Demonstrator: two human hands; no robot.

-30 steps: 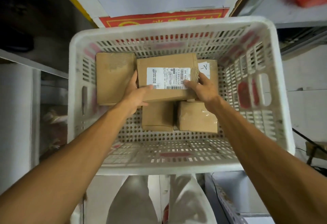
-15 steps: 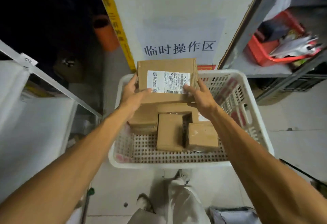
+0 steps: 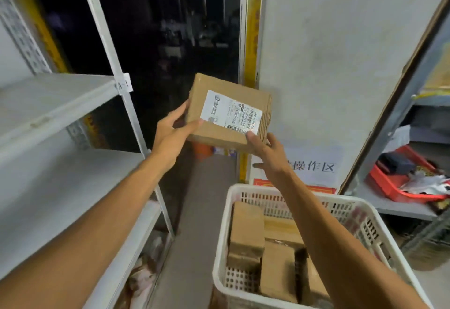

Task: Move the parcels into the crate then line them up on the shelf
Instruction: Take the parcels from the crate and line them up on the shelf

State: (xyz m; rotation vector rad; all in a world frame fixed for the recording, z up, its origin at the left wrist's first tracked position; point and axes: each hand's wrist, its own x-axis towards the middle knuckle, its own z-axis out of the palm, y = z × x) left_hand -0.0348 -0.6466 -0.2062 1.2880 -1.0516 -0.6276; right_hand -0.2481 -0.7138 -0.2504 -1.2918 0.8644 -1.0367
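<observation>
Shelf boards (image 3: 56,99) lie left of the parcel (image 3: 229,111) I hold aloft beyond the crate (image 3: 243,188), left hand (image 3: 173,135) gripping its left edge nearest them, right hand (image 3: 265,150) apparently pinching its near right corner.

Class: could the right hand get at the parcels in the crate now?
Probably not yet: the right hand grips the labelled parcel. The crate is open-topped, its parcels uncovered, so nothing else blocks.
</observation>
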